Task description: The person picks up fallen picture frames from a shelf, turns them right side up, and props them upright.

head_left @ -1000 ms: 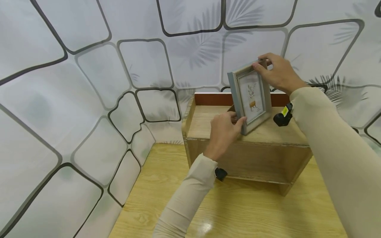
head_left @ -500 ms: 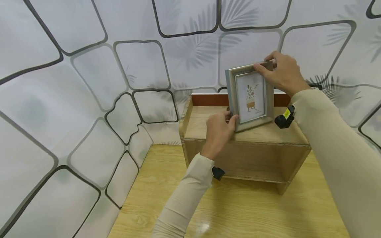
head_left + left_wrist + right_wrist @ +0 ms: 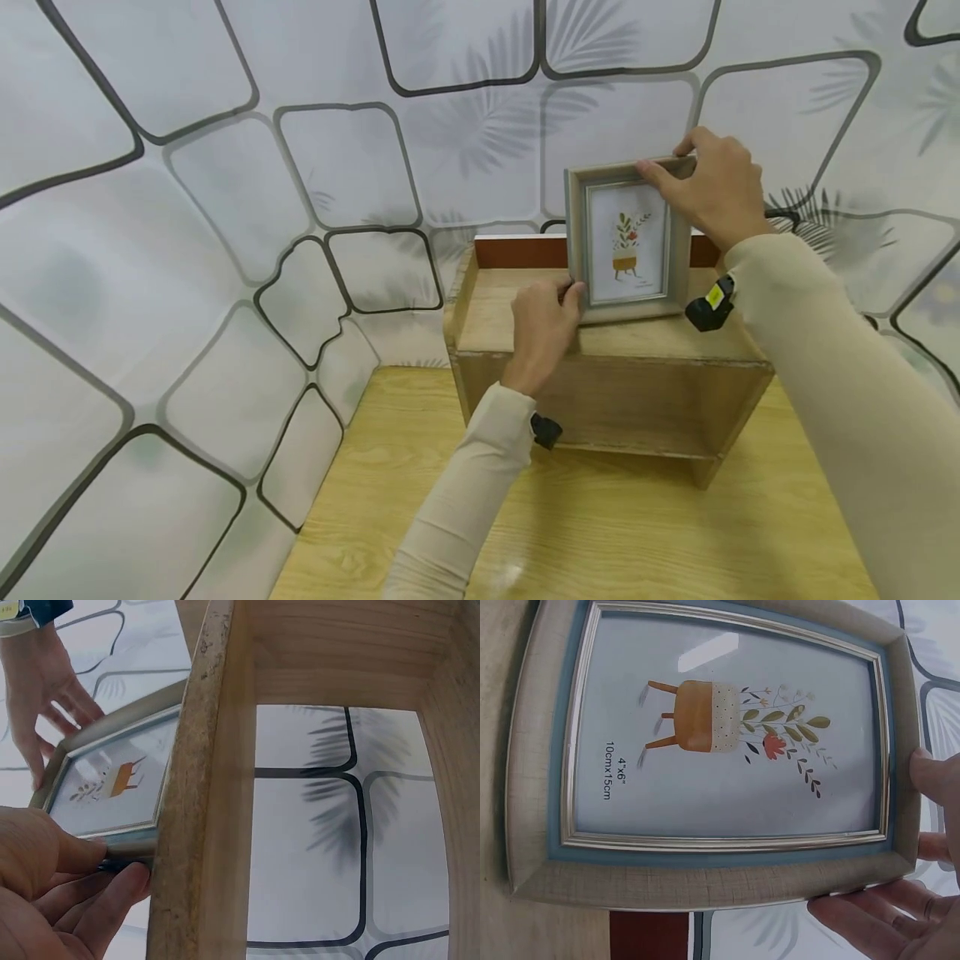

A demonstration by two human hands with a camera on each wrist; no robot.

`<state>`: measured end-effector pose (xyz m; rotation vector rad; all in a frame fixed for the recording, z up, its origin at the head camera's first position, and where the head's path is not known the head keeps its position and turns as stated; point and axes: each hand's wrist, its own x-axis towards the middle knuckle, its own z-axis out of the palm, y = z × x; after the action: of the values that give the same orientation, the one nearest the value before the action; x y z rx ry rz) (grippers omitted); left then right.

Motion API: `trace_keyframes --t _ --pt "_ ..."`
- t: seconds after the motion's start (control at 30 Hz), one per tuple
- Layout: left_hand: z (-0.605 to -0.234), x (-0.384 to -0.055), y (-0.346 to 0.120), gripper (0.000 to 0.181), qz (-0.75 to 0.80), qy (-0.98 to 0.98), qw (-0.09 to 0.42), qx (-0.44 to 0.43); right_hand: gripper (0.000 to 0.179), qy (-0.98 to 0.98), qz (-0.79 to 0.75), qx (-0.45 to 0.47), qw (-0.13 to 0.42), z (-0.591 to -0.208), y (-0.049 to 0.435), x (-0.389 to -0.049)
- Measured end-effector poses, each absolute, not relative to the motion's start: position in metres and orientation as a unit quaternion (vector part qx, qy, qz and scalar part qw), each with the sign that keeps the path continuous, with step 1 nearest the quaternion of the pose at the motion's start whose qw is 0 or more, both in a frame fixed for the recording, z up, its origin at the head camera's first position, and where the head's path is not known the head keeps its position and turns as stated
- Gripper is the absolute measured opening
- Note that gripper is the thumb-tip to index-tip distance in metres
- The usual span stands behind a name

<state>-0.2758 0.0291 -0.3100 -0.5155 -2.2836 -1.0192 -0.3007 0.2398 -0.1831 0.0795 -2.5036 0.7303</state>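
A picture frame (image 3: 627,242) with a beige border stands nearly upright over the top of a small wooden shelf (image 3: 517,327). Behind its glass is a print of a flower pot on legs, marked 4"x6" in the right wrist view. My left hand (image 3: 542,332) pinches the frame's lower left edge between thumb and fingers. The right hand (image 3: 716,187) grips the upper right corner, thumb on the front and fingers at the top and behind. In the left wrist view the frame (image 3: 112,780) shows beyond the shelf's front edge, its bottom close to the shelf top.
The shelf has raised sides, a reddish-brown back strip (image 3: 517,252) and an open compartment (image 3: 637,408) below. It stands on a light wood-grain surface (image 3: 420,475). White patterned wall covering (image 3: 480,158) rises close behind and at the left.
The picture frame has turned from angled to nearly facing me and straightened up. Both hands have kept hold of it, the left shifting slightly left and up.
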Motion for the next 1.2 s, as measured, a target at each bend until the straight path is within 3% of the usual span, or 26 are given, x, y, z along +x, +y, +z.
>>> trace_keyframes --t 0.17,0.33,0.57,0.93,1.2 --pt "-0.309 -0.278 0.028 0.027 -0.379 -0.856 0.295 -0.194 0.077 -0.926 0.253 0.008 0.279 -0.183 0.237 -0.3" --pt "-0.31 -0.28 0.027 0.017 -0.378 -0.857 0.295 -0.19 0.077 -0.926 0.241 -0.005 0.29 -0.185 0.232 -0.296" --pt "-0.31 -0.283 0.025 0.018 -0.382 -0.86 0.286 -0.182 0.078 -0.929 0.227 -0.018 0.292 -0.186 0.227 -0.294" --pt "-0.307 -0.281 0.026 0.02 -0.38 -0.869 0.262 -0.178 0.086 -0.942 0.218 -0.013 0.257 -0.186 0.233 -0.288" --pt "-0.299 -0.277 0.026 0.035 -0.386 -0.874 0.235 -0.178 0.092 -0.948 0.21 -0.013 0.24 -0.191 0.249 -0.284"
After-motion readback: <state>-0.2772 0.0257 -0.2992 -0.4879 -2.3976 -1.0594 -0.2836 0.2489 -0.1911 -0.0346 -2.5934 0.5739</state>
